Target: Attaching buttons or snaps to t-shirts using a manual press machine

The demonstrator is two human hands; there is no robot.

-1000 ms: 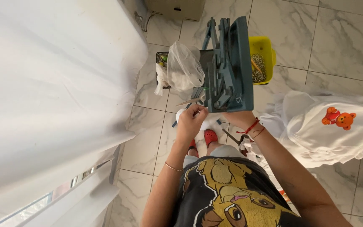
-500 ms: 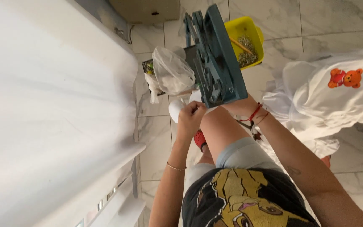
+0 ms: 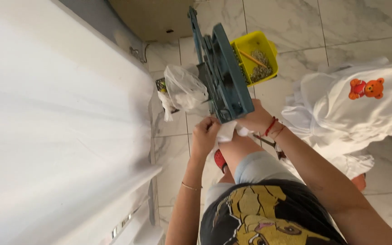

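Both hands work white cloth under a teal metal tool.

Left hand (image 3: 203, 134) pinches closed on the white cloth (image 3: 227, 132), pulling it taut; right hand (image 3: 253, 119) presses beside it beneath the teal tool (image 3: 225, 79), grip hidden; yellow bin (image 3: 254, 56) beyond.

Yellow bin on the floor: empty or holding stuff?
Holding stuff. The yellow bin shows a heap of small grey metal pieces and a thin stick inside, beyond the teal frame near the right hand. How full: cannot tell.

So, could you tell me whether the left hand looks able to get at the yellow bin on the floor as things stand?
Probably not directly: the left hand grips white cloth, and the teal frame stands between it and the yellow bin.
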